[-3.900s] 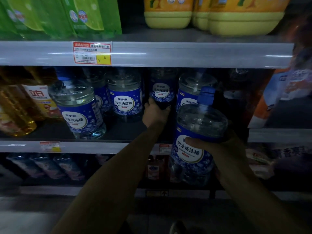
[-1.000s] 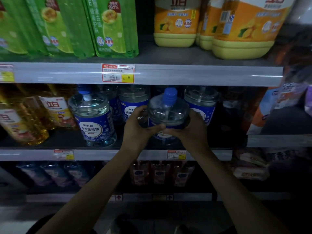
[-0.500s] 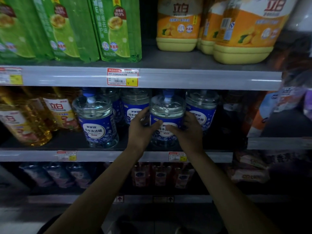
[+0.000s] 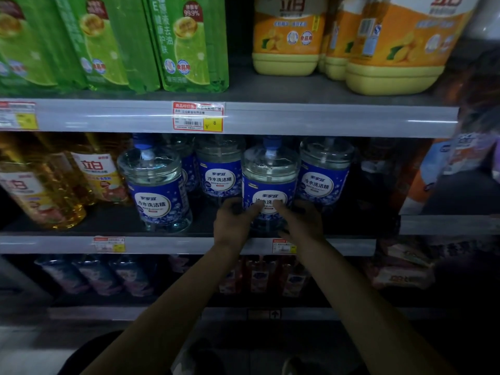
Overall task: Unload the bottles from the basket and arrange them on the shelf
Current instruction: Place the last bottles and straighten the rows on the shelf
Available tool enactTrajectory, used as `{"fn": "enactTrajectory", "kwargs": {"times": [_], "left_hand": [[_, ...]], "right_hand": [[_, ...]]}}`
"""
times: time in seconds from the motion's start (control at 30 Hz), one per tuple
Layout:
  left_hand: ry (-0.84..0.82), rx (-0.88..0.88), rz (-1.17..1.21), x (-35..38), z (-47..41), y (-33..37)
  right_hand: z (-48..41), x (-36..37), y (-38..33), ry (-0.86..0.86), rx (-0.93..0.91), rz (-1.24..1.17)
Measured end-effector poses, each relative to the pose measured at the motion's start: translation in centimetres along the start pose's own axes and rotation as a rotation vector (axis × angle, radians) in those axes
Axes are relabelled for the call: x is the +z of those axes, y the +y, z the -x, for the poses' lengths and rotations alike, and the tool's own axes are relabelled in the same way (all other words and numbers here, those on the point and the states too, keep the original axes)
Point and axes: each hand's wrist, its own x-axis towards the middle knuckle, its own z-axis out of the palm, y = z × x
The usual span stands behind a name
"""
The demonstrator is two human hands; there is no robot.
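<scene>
While both hands clasp it low down, the blue-labelled bottle (image 4: 270, 182) stands on the middle shelf (image 4: 162, 244) in the head view, close to the front edge and just above a price tag (image 4: 282, 246). The left hand (image 4: 232, 223) curls round its flank at 8 o'clock and the right hand (image 4: 300, 220) at 4 o'clock, with each thumb pressed on the front label. The hands hide its base, so I cannot tell whether it sits fully flat. A neighbour bottle (image 4: 324, 171) stands just beside it at 3 o'clock, a rear bottle (image 4: 219, 171) at 10 o'clock, and a front bottle (image 4: 157, 190) stands well apart at 9 o'clock. The basket is out of view.

The step in hand looks like the final seating. To do it well, the base should settle flat before the grip loosens, the label should face squarely out, and its front should line up with the front bottle. The gap at 3 o'clock is narrow, so the right fingers should slide out forwards and not sideways, or they may nudge the neighbour bottle.
</scene>
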Motion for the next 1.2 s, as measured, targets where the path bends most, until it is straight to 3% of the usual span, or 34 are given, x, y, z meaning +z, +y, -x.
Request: {"fn": "enactTrajectory", "kwargs": {"times": [0.27,0.6,0.93,1.2], "left_hand": [[0.050,-0.075,0.016,1.0,-0.3,0.6],[0.063,-0.188,0.247,2.6,-2.0,0.8],[-0.059,-0.194,0.388,3.1,-2.6,1.3],[-0.077,-0.165,0.362,3.5,-2.9,1.4]], "right_hand": [[0.1,0.6,-1.2,-0.052,0.103,-0.175],[-1.7,1.7,-1.6,-0.004,0.172,-0.286],[-3.0,2.5,-0.8,-0.077,0.074,-0.296],[-3.0,2.0,-0.8,-0.156,0.022,-0.232]]}}
